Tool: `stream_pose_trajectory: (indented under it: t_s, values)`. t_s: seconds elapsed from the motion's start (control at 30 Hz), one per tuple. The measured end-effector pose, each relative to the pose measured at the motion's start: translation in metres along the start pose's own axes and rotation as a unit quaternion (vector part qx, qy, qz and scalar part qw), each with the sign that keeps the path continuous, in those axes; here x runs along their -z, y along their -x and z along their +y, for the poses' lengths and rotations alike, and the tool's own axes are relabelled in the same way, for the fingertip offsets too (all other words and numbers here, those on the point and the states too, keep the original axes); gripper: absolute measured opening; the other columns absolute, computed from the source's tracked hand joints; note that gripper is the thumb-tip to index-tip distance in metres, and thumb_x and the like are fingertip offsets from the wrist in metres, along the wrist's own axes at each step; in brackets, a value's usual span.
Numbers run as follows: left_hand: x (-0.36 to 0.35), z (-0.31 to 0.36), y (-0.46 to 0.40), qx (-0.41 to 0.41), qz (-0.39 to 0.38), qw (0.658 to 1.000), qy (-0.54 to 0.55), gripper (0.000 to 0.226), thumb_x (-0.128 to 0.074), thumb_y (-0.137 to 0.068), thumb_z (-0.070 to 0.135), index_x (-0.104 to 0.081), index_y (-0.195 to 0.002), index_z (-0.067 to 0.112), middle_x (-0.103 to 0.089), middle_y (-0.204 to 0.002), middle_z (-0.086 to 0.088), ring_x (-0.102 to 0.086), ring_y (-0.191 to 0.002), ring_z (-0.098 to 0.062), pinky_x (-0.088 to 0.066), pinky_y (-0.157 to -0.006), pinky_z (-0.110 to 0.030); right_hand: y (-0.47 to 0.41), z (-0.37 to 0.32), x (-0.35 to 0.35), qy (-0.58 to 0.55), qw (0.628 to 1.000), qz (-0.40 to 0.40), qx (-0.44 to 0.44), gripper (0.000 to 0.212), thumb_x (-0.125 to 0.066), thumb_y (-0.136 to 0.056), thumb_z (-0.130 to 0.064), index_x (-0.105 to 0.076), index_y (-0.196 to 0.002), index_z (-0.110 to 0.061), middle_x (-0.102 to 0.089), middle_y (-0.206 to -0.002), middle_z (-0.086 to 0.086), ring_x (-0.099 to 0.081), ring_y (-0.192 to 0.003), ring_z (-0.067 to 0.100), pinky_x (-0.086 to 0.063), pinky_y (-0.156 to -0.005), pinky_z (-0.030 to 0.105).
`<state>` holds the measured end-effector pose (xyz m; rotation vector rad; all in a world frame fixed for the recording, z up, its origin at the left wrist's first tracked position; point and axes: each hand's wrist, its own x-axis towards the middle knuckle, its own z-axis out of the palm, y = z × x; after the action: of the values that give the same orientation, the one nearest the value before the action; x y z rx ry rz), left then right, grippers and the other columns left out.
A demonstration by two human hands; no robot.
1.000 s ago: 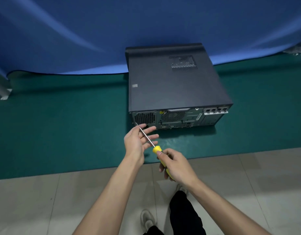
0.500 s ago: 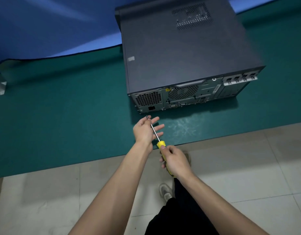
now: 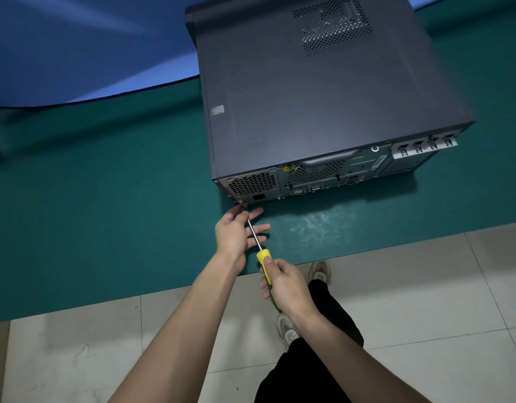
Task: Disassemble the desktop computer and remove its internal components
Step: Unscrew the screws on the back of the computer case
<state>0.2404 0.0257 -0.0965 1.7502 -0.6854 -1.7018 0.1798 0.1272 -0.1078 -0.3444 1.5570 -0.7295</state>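
Right grip (image 3: 285, 286) is wrapped round my yellow screwdriver (image 3: 264, 258); left grip (image 3: 236, 231), fingers spread, steadies its shaft, tip at the computer case's (image 3: 323, 97) lower rear corner.

1. The small pale sticker (image 3: 217, 109) on the top panel of the desktop computer (image 3: 323, 91) is too blurred to read.
2. The yellow label (image 3: 287, 169) on its rear panel carries markings too small to make out.
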Motion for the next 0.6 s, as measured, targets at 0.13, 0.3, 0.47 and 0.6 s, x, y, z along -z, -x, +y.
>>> stream_pose_trajectory:
  t_s: [0.13,0.3,0.47,0.6]
  values:
    - [0.0001,0.0018,-0.0021,0.004,0.0,1.0,0.003,0.013,-0.039,-0.1,0.009,-0.046,-0.111,0.012,-0.068,-0.102,-0.007,-0.067,-0.054,-0.014,-0.049,-0.041,-0.021,-0.0004,-0.0032,-0.0005,-0.005,1.0,-0.001,0.003,0.032,-0.042,-0.1,-0.029,-0.059,-0.088,-0.006,-0.055,-0.062,-0.001,-0.047,-0.05,0.013,-0.041,-0.06,0.026]
    - [0.0015,0.0029,-0.0042,0.005,-0.007,1.0,-0.003,0.015,-0.04,-0.1,0.01,-0.045,-0.115,0.01,-0.068,-0.102,-0.008,-0.067,-0.055,-0.015,-0.05,-0.042,-0.022,-0.0002,-0.0017,-0.0012,-0.007,1.0,0.001,0.028,0.032,-0.04,-0.101,-0.027,-0.058,-0.085,-0.006,-0.054,-0.062,0.0,-0.046,-0.047,0.012,-0.038,-0.052,0.019]
    - [0.0026,0.0032,-0.0056,0.007,-0.005,1.0,-0.007,0.014,-0.041,-0.1,0.01,-0.045,-0.113,0.01,-0.068,-0.103,-0.009,-0.067,-0.054,-0.014,-0.05,-0.042,-0.022,-0.0004,-0.0002,-0.0003,-0.056,0.998,-0.027,0.02,0.034,-0.04,-0.101,-0.027,-0.059,-0.083,-0.005,-0.052,-0.06,0.002,-0.045,-0.046,0.013,-0.039,-0.049,0.02]
    - [0.0013,0.0019,-0.0087,0.008,0.001,1.0,-0.02,0.017,-0.042,-0.099,0.01,-0.045,-0.115,0.006,-0.067,-0.106,-0.01,-0.067,-0.054,-0.014,-0.051,-0.042,-0.023,-0.005,0.0004,0.005,-0.149,0.985,-0.076,-0.028,0.037,-0.04,-0.101,-0.029,-0.059,-0.079,-0.006,-0.05,-0.055,0.003,-0.042,-0.041,0.014,-0.034,-0.042,0.024]
